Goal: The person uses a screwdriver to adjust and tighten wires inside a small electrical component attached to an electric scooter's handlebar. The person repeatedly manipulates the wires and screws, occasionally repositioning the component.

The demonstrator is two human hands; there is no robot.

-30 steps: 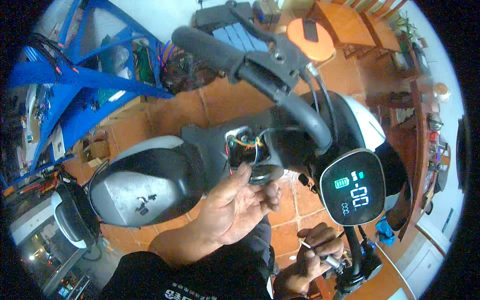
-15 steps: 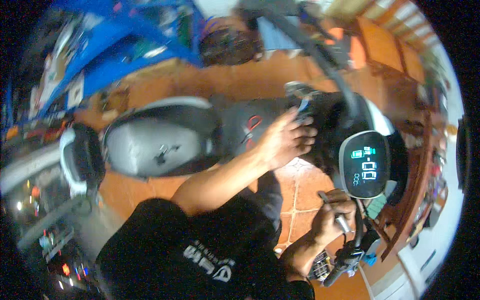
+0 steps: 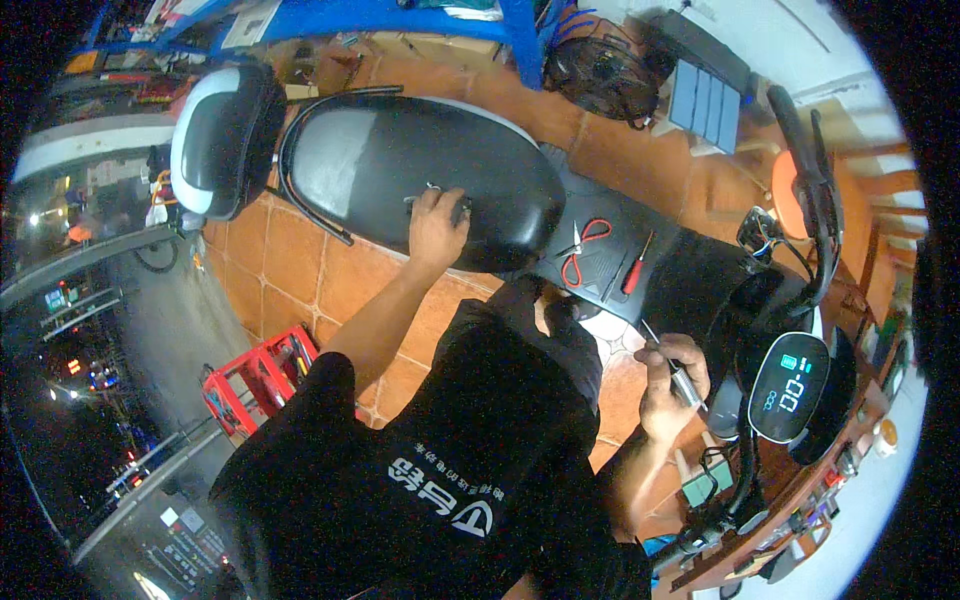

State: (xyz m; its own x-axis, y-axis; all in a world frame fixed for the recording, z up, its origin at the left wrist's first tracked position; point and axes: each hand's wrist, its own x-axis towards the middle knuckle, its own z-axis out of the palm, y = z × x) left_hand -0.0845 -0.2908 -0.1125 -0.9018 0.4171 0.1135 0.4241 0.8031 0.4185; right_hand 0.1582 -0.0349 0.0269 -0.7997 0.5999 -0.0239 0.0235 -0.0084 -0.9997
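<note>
On the black scooter seat (image 3: 500, 190), my left hand (image 3: 438, 235) has its fingers closed downward over small dark parts. Only bits of these show around the fingertips, so their kind is hidden. My right hand (image 3: 676, 378) grips a screwdriver (image 3: 684, 388) with a silver handle, its thin shaft pointing up and left, beside the scooter's front. Between the hands, red-handled scissors (image 3: 574, 256) lie open on the grey footboard (image 3: 600, 200). A red-handled screwdriver (image 3: 634, 272) rests beside them.
A lit dashboard display (image 3: 789, 387) and handlebar (image 3: 822, 215) stand at the right. Loose wires (image 3: 765, 238) stick out near the front column. The backrest (image 3: 228, 142) is at the left end. A red tool box (image 3: 262, 380) sits on the tiled floor, and a black fan (image 3: 605, 75) stands behind.
My left hand has moved from the scooter's front, left onto the seat and its small dark parts. My right hand still holds the screwdriver. The view has shifted, showing the footboard tools more clearly.
</note>
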